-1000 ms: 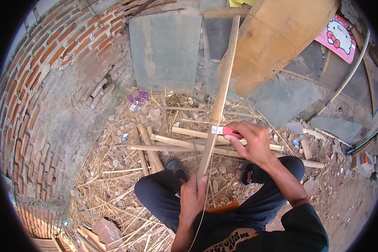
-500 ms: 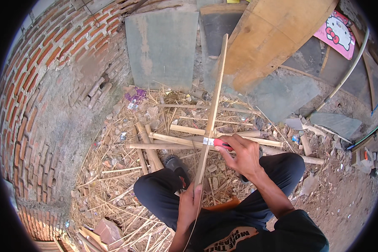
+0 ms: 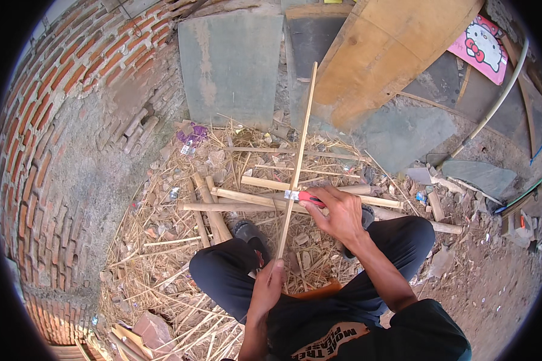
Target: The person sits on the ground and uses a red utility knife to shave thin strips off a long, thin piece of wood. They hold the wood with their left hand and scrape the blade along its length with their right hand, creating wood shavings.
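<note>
While left hand (image 3: 267, 286) grips pale strip (image 3: 300, 144), right hand (image 3: 338, 212) holds red cutter (image 3: 310, 199)

Hands are apart: the left clamped near the strip's 6 o'clock end, the right at 4 o'clock. The strip points toward 12 o'clock; the blade (image 3: 291, 195) lies across it.

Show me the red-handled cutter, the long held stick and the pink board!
Red-handled cutter (image 3: 311, 199), head view: on its handle.
Long stick (image 3: 299, 160), head view: near its middle.
Pink board (image 3: 482, 49), head view: on its printed middle.
</note>
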`<action>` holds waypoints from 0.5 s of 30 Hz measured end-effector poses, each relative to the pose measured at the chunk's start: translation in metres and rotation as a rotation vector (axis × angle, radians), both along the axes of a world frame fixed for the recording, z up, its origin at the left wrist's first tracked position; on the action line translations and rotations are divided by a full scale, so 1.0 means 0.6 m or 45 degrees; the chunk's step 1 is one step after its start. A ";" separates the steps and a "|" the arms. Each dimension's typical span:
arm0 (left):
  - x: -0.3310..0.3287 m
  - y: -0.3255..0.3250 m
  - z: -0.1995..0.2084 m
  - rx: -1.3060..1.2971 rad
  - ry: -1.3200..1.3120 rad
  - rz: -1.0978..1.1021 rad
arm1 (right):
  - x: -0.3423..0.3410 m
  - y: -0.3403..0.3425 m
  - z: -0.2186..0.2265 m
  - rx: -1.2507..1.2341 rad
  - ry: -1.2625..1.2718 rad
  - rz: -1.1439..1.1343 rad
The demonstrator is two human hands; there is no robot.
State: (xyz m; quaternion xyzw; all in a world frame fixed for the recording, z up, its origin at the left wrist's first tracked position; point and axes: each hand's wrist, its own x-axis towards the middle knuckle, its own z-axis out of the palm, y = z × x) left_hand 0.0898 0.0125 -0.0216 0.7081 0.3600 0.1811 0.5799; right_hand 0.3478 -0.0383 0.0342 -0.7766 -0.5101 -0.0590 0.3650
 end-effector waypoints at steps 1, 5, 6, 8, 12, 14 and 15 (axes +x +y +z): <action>-0.002 0.004 -0.021 -0.049 -0.037 -0.007 | -0.001 0.005 -0.004 0.005 0.017 0.000; 0.009 -0.004 -0.015 0.554 0.245 0.133 | -0.010 0.013 -0.014 0.002 0.094 -0.037; 0.009 -0.004 -0.014 0.564 0.269 0.136 | -0.011 0.014 -0.013 0.000 0.113 -0.050; 0.008 -0.004 -0.013 0.583 0.315 0.143 | -0.011 0.021 -0.026 0.073 0.091 -0.021; -0.007 0.008 -0.030 0.010 0.089 0.029 | -0.013 0.024 -0.020 0.059 0.080 0.006; -0.016 0.010 -0.054 -0.123 0.015 0.007 | -0.011 0.025 -0.020 0.024 0.079 -0.004; -0.013 0.004 -0.043 0.063 0.124 0.036 | -0.008 0.024 -0.023 0.001 0.078 -0.012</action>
